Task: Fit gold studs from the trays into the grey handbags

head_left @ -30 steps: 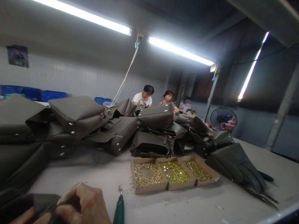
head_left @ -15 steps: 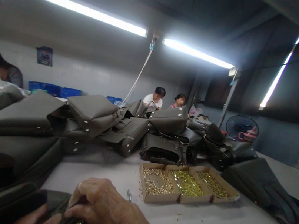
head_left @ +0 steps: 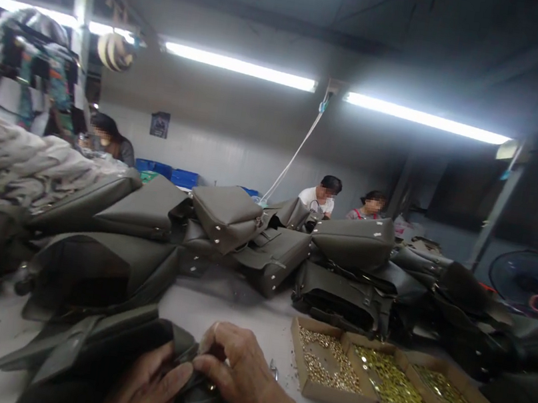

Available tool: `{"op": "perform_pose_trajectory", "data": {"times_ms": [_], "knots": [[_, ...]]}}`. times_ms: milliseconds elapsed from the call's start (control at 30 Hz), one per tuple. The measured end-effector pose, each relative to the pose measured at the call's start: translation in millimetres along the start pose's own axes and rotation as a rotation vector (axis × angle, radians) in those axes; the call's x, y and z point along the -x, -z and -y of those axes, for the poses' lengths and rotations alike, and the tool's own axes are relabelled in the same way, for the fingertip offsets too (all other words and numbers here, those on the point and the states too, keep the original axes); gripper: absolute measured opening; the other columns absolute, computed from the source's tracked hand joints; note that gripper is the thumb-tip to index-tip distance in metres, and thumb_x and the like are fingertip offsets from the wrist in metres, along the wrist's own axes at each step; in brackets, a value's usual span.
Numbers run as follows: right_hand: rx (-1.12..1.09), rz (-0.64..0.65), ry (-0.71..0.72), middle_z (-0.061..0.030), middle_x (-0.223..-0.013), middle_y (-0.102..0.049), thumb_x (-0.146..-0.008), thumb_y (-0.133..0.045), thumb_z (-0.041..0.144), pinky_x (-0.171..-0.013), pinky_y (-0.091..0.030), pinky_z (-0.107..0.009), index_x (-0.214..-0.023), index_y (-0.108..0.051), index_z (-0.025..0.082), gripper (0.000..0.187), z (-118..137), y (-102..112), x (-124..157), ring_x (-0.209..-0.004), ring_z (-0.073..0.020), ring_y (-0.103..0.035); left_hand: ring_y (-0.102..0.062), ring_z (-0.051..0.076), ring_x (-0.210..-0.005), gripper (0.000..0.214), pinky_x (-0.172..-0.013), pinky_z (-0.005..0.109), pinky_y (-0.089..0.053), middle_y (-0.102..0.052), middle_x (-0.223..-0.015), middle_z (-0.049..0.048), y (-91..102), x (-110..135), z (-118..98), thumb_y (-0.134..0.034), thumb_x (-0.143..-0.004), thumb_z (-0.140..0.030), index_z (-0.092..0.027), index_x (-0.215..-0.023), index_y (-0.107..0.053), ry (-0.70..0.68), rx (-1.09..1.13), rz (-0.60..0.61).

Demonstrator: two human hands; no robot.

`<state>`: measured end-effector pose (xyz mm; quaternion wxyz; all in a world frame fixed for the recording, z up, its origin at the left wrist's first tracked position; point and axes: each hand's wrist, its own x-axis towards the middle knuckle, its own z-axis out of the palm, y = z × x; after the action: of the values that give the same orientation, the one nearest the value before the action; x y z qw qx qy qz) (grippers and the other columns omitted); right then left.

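Note:
A dark grey-green bag (head_left: 89, 356) lies at the table's near edge, partly out of the frame. My left hand (head_left: 149, 379) is closed on its edge, thumb on top and the other fingers partly hidden by the material. Close beside it, my right hand (head_left: 238, 372) pinches the same edge between thumb and fingers. A small gold-coloured fitting (head_left: 211, 387) shows on the bag just under the right hand. Whether a tiny part sits between the right fingertips, I cannot make out.
Right of my hands stand cardboard trays (head_left: 311, 394) of small gold and yellowish metal pieces. A small metal tool (head_left: 273, 368) lies between them and my hand. Similar bags (head_left: 227, 212) are piled across the table. Several people (head_left: 320, 196) sit beyond, and a fan (head_left: 530, 281) stands right.
The view has swung left, so the trays and piled bags appear farther right. More of the held bag and my left hand now shows. Both hands stay on the bag.

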<state>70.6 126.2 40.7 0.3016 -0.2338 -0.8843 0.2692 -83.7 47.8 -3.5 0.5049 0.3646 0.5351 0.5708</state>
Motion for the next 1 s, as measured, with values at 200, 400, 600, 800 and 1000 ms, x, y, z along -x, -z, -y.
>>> {"op": "perform_pose_trajectory", "data": {"times_ms": [200, 400, 600, 800, 1000], "knots": [[0.037, 0.009, 0.013, 0.0041, -0.068, -0.051, -0.082, -0.059, 0.013, -0.058, -0.031, -0.021, -0.075, -0.05, 0.018, 0.012, 2.1, -5.3, 0.2, -0.062, -0.0108, -0.045, -0.061, 0.025, -0.094, 0.062, -0.08, 0.033, -0.051, -0.065, -0.091, 0.0069, 0.2, -4.8, 5.5, -0.067, -0.068, -0.064, -0.02, -0.111, -0.058, -0.086, -0.028, 0.125], [-0.111, -0.119, -0.108, 0.0054, -0.06, -0.046, -0.081, -0.059, 0.018, -0.052, -0.027, -0.021, -0.07, -0.046, 0.018, 0.017, -7.4, -21.8, 8.9, -0.056, -0.01, -0.041, -0.062, 0.027, -0.096, 0.06, -0.083, 0.032, -0.053, -0.066, -0.099, 0.0094, 2.0, -12.4, 22.7, -0.063, -0.069, -0.064, -0.016, -0.105, -0.061, -0.267, -0.189, 0.023], [-0.23, -0.187, -0.175, 0.0061, -0.057, -0.043, -0.079, -0.059, 0.021, -0.05, -0.026, -0.021, -0.067, -0.048, 0.018, 0.016, 2.5, -26.1, 17.0, -0.053, -0.0094, -0.038, -0.062, 0.027, -0.091, 0.041, -0.082, 0.035, -0.052, -0.067, -0.09, 0.0075, 8.3, -8.6, 15.2, -0.061, -0.073, -0.054, -0.018, -0.091, -0.064, -0.487, -0.545, -0.053], [-0.275, -0.25, -0.275, 0.005, -0.061, -0.045, -0.082, -0.057, 0.028, -0.054, -0.03, -0.022, -0.069, -0.048, 0.018, 0.019, 10.1, -33.2, 24.2, -0.056, -0.0098, -0.04, -0.052, 0.018, -0.067, 0.03, -0.065, 0.03, -0.042, -0.055, -0.069, 0.0003, 2.6, 9.9, 4.7, -0.048, -0.084, -0.047, -0.019, -0.078, -0.053, -0.501, -0.745, -0.013], [-0.241, -0.24, -0.316, 0.0041, -0.059, -0.045, -0.084, -0.053, 0.039, -0.054, -0.031, -0.023, -0.07, -0.048, 0.018, 0.026, 13.2, -28.6, 26.1, -0.056, -0.0112, -0.042, -0.05, 0.016, -0.07, 0.024, -0.065, 0.026, -0.039, -0.053, -0.073, -0.0018, 1.7, 16.3, -7.0, -0.049, -0.086, -0.042, -0.019, -0.08, -0.051, -0.46, -0.76, 0.091]]}}
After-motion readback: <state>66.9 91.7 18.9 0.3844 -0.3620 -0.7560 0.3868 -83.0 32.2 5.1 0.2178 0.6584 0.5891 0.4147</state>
